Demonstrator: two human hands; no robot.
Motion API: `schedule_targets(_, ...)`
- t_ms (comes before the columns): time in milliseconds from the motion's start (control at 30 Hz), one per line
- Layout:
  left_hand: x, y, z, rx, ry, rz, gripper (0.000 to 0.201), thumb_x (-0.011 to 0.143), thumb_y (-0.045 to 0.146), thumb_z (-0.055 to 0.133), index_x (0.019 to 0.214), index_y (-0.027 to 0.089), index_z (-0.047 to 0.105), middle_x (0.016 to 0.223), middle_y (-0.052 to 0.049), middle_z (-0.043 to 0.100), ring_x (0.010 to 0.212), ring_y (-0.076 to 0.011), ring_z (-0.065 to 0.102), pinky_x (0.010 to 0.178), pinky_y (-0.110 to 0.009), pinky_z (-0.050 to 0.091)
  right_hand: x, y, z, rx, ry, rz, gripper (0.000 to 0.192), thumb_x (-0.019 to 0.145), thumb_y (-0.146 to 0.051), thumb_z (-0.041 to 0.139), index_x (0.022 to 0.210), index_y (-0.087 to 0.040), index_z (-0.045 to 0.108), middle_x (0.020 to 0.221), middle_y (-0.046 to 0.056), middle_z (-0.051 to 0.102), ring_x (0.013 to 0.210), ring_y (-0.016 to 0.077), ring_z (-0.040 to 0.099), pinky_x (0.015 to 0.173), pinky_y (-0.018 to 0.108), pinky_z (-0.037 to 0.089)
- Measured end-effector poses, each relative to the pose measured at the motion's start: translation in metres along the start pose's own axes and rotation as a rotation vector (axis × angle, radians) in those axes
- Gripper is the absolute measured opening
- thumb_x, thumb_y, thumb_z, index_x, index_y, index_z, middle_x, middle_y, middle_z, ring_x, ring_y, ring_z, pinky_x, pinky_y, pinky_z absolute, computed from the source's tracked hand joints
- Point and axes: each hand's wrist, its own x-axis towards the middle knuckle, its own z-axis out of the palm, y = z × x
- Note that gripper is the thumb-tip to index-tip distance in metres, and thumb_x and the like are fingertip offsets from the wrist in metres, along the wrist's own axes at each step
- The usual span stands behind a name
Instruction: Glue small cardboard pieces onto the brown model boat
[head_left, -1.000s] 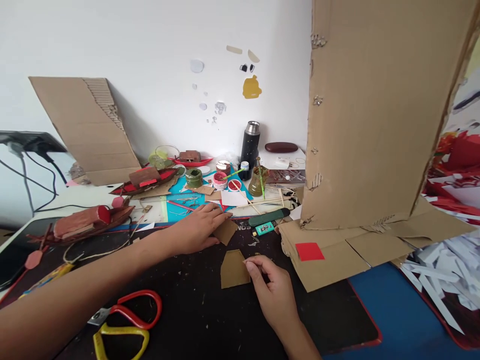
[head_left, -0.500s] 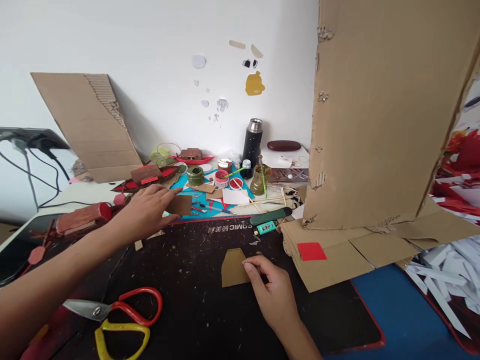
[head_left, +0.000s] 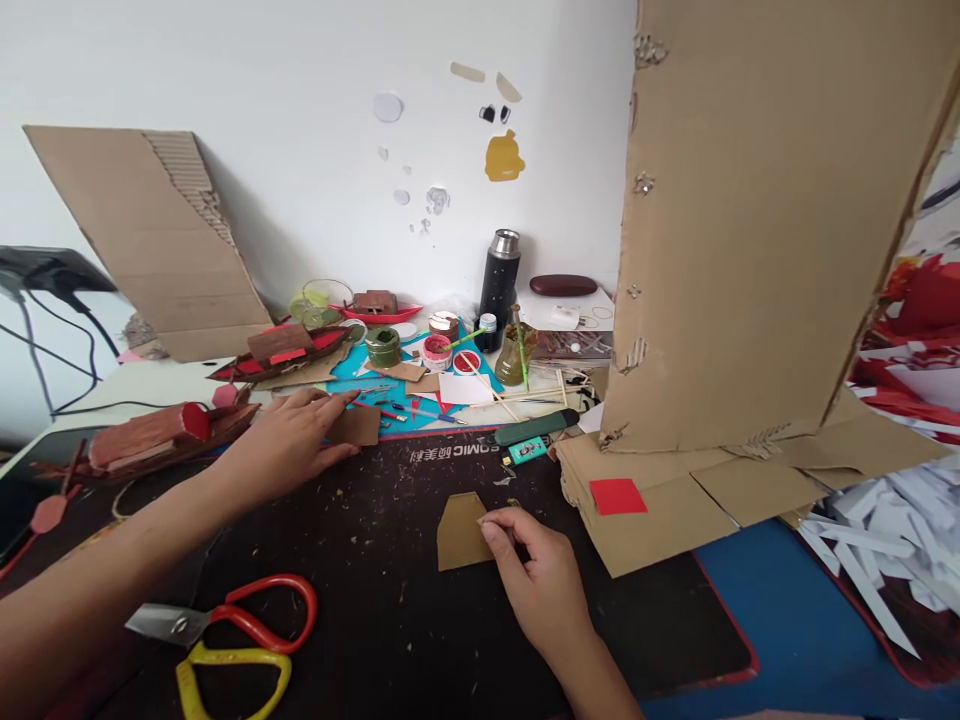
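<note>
My left hand [head_left: 296, 445] reaches to the far left of the dark mat, with a small brown cardboard piece [head_left: 360, 426] between its thumb and fingers. That piece's left end is hidden behind the hand. In the middle of the mat, my right hand [head_left: 536, 570] pinches the right edge of a cardboard cutout [head_left: 460, 535] with slanted upper corners. Scissors [head_left: 225, 625] with one red and one yellow handle lie spread below my left forearm. Model boats stand beyond and beside my left hand, one with a brown cabin [head_left: 146, 440].
Paint jars [head_left: 384, 347], sticks and pens crowd the blue sheet at the back, beside a black thermos [head_left: 499, 285]. A tall cardboard panel [head_left: 757, 220] stands on the right. White paper strips [head_left: 892, 530] heap beyond it. A green lighter [head_left: 525, 452] lies near the mat's back edge.
My left hand has drawn back slightly toward me, and the small brown piece has come with it. My right hand and the cutout stay nearly in place. The view has shifted a little.
</note>
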Motion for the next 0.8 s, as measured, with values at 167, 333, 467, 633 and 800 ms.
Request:
schedule_targets(167, 0.000, -0.001, -0.001, -0.014, 0.003, 0.003, 0.084, 0.102, 0.074, 0.062, 0.172, 0.028, 0.053, 0.143, -0.021, 0.079, 0.145, -0.0537, 0.065, 0.117, -0.068, 0.053, 0.000, -0.001, 0.000, 0.017, 0.020, -0.004, 0.030, 0.113, -0.039, 0.064, 0.099, -0.025, 0.086, 0.084, 0.003, 0.088, 0.073, 0.0206, 0.084, 0.068, 0.024, 0.058)
schedule_targets(333, -0.004, 0.019, -0.007, -0.045, 0.077, 0.054, 0.091, 0.102, 0.080, 0.063, 0.177, 0.031, 0.045, 0.160, -0.019, 0.071, 0.154, -0.0538, 0.058, 0.126, -0.071, 0.047, -0.003, -0.002, -0.003, 0.065, 0.086, -0.027, 0.029, 0.113, -0.035, 0.064, 0.099, -0.024, 0.087, 0.087, 0.004, 0.089, 0.076, 0.0201, 0.085, 0.070, 0.023, 0.061)
schedule_targets(467, -0.020, 0.078, -0.001, -0.130, 0.037, 0.212, 0.101, 0.097, 0.088, 0.068, 0.181, 0.038, 0.041, 0.165, -0.013, 0.070, 0.155, -0.0471, 0.059, 0.131, -0.063, 0.047, -0.004, -0.004, -0.005, 0.112, 0.154, -0.026, 0.027, 0.113, -0.032, 0.066, 0.100, -0.022, 0.087, 0.088, 0.004, 0.090, 0.079, 0.0201, 0.087, 0.073, 0.022, 0.064)
schedule_targets(633, -0.034, 0.147, 0.009, -0.192, -0.027, 0.383, 0.119, 0.096, 0.087, 0.073, 0.188, 0.029, 0.023, 0.173, -0.017, 0.064, 0.156, -0.0424, 0.060, 0.130, -0.057, 0.046, -0.003, -0.004, -0.005, 0.158, 0.197, -0.028, 0.025, 0.112, -0.031, 0.068, 0.100, -0.021, 0.087, 0.088, 0.005, 0.090, 0.075, 0.0193, 0.086, 0.071, 0.022, 0.065)
schedule_targets(800, -0.037, 0.171, 0.009, -0.132, -0.041, 0.405, 0.105, 0.102, 0.063, 0.079, 0.185, 0.019, 0.031, 0.168, -0.018, 0.067, 0.153, -0.0397, 0.061, 0.130, -0.053, 0.044, -0.003, -0.001, -0.004, 0.164, 0.199, -0.034, 0.024, 0.111, -0.030, 0.069, 0.100, -0.021, 0.087, 0.087, 0.004, 0.089, 0.074, 0.0182, 0.085, 0.070, 0.021, 0.064)
